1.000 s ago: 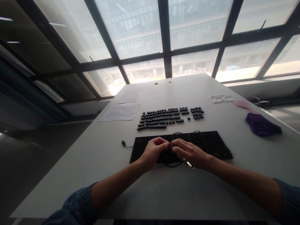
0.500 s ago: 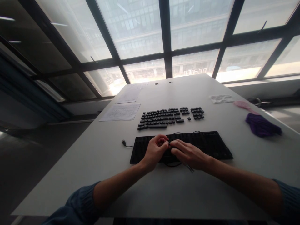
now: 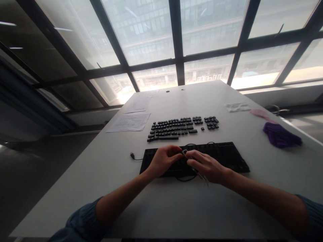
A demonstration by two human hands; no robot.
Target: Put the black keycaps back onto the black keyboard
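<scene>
Above the middle of a black keyboard base (image 3: 222, 155), my two hands meet almost fingertip to fingertip. My left hand (image 3: 164, 160) is closed in a pinch at a small dark piece with a pale rim (image 3: 184, 152), possibly a keycap; its exact kind is too small to tell. My right hand (image 3: 205, 165) is closed, its thumb and forefinger at the same small piece. From under its palm stick the thin prongs of a two-pronged metal tool (image 3: 205, 179), blurred and mostly hidden by the fingers. Loose black keycaps (image 3: 173, 127) lie in rows beyond the base.
A USB plug (image 3: 132, 155) on a cable lies left of the base. Printed sheets (image 3: 128, 122) rest at the table's left edge. To the right are a white cloth (image 3: 237, 107), a pink item (image 3: 262, 115) and a purple cloth (image 3: 282, 135). Windows stand behind the table.
My right fingertips have shifted slightly right, away from the left ones, so the pale-rimmed piece between them now shows. The prongs under my right hand have moved and blurred.
</scene>
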